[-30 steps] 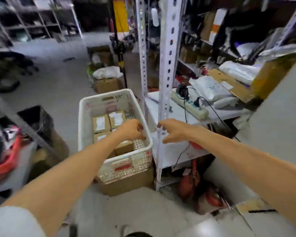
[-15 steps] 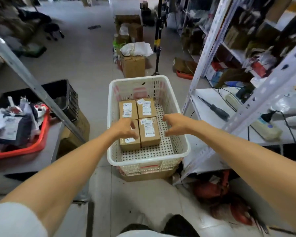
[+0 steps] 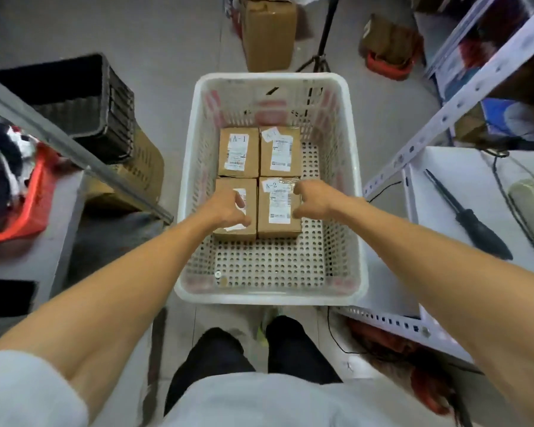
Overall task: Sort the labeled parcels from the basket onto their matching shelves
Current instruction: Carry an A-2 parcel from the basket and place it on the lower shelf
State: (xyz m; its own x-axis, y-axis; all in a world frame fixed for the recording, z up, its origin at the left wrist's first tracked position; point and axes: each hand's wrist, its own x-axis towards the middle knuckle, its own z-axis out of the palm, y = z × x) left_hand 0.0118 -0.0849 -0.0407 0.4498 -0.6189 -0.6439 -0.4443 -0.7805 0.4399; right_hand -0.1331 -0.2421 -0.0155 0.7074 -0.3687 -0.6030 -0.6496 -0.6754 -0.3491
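The white shelf rack (image 3: 444, 186) stands at your right, its perforated post slanting up past the basket's corner. Straight ahead of you, on the floor, sits the white perforated basket (image 3: 270, 298), with your legs just behind its near rim. A black crate (image 3: 84, 97) rests on a carton to your left, and a tall cardboard box (image 3: 269, 32) stands beyond the basket's far wall.

Inside the basket 4 brown parcels lie flat in a tight block of 2 rows, pushed toward the far end. The far-left one reads A-1 (image 3: 250, 155). The far-right parcel (image 3: 279, 152) has a label too blurred to read. The near-right one reads A-2 (image 3: 278, 208). The near-left parcel (image 3: 225, 188) is partly hidden under your hand.

Your left hand (image 3: 224, 211) is over that near-left parcel, fingers loosely bent and thumb out, closing on nothing. Your right hand (image 3: 313, 201) is at the right edge of the A-2 parcel, fingers and thumb spread apart along that side. You cannot tell whether they press the cardboard.

A dark-handled screwdriver (image 3: 475, 224) lies on the rack's lower board.
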